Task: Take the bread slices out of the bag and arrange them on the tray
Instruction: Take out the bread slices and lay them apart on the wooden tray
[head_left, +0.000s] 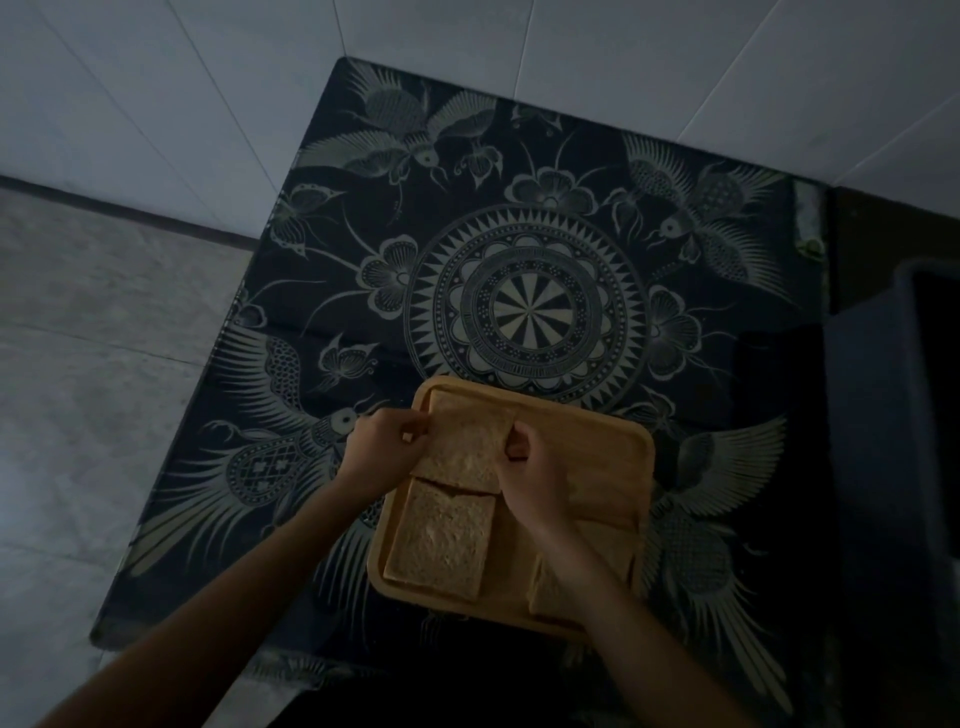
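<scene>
A wooden tray (592, 452) lies on the patterned table in front of me. A bread slice (465, 439) rests at the tray's far left corner, and both hands grip it: my left hand (387, 444) pinches its left edge, my right hand (532, 475) holds its right edge. A second slice (441, 540) lies flat in the near left part of the tray, touching the first. A third slice (550, 587) sits at the near right, partly hidden under my right forearm. The bag is not visible in this dim view.
The table carries a dark cloth (530, 296) with a round pattern and birds. A dark blue box-like object (883, 415) stands to the right. White tiled wall is behind, grey floor (93, 364) to the left. The tray's right half shows bare wood.
</scene>
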